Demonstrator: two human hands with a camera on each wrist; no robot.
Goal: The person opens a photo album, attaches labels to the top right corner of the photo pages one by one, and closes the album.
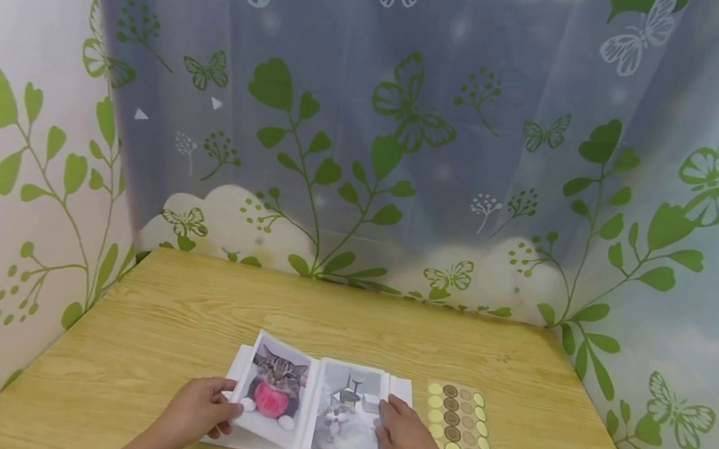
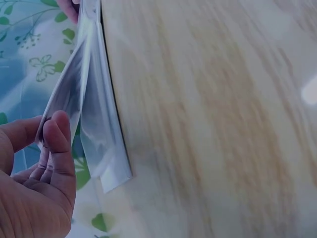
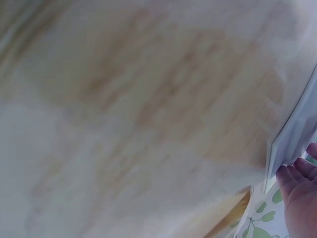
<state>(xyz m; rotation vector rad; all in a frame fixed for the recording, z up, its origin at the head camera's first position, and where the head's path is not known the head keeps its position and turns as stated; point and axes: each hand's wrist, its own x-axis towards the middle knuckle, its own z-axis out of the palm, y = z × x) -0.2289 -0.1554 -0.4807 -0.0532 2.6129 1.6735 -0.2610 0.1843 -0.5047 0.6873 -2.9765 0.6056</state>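
A small white photo album [image 1: 401, 387] lies spread on the table near its front edge. My left hand [image 1: 197, 409] pinches the outer edge of a lifted left page [image 1: 272, 390], which shows a tabby cat with a pink ball. In the left wrist view, the thumb and fingers of that hand [image 2: 42, 181] grip the page, which stands away from the leaves under it. On the right page is a photo of a pale cat [image 1: 340, 414]. My right hand [image 1: 415, 443] rests along the album's right side, fingertips on the page's edge; the right wrist view shows this hand [image 3: 299, 191] at the border.
A brown sheet of round stickers [image 1: 461, 427] in yellow, tan and dark brown lies right of the album, near the right hand. Beneath is a wood-grain table [image 1: 315, 313]. Curtains [image 1: 307, 191] with leaves and butterflies enclose it at the back and both sides.
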